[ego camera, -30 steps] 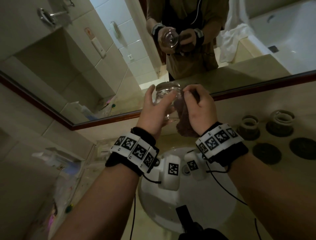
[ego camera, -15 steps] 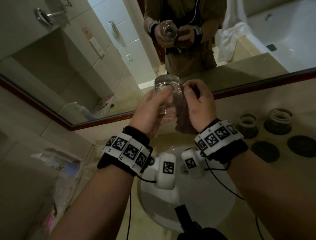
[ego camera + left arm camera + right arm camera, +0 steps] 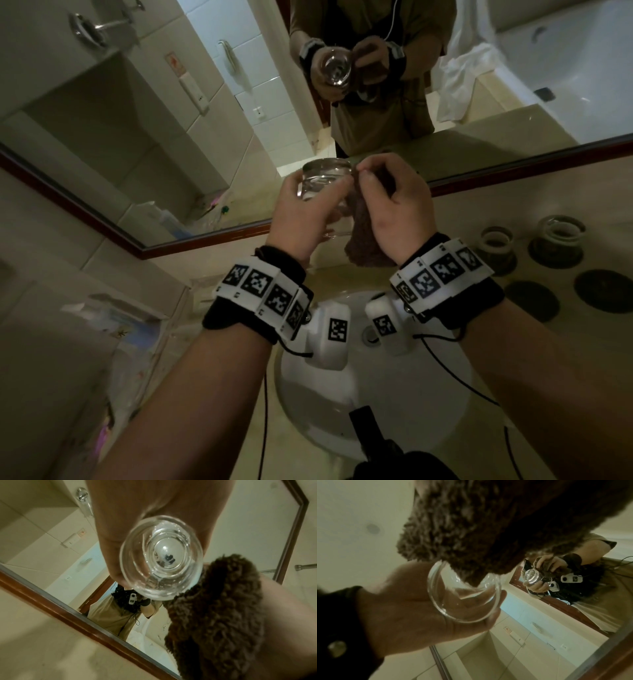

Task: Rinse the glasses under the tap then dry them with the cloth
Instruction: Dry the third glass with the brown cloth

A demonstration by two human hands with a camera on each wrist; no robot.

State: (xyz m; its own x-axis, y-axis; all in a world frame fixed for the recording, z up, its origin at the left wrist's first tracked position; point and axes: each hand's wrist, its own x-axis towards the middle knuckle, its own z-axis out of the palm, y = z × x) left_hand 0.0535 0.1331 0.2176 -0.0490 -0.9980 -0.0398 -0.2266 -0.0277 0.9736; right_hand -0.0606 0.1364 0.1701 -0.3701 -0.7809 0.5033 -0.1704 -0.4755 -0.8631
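Up in front of the mirror, from your head, your left hand wraps around the glass above the white sink. Your right hand pinches the brown cloth right beside the glass, touching it.

From your left wrist, the wet glass bottom sits in your curled fingers, with the fuzzy cloth against it.

From your right wrist, the cloth hangs over the glass rim, and your left hand holds the glass.
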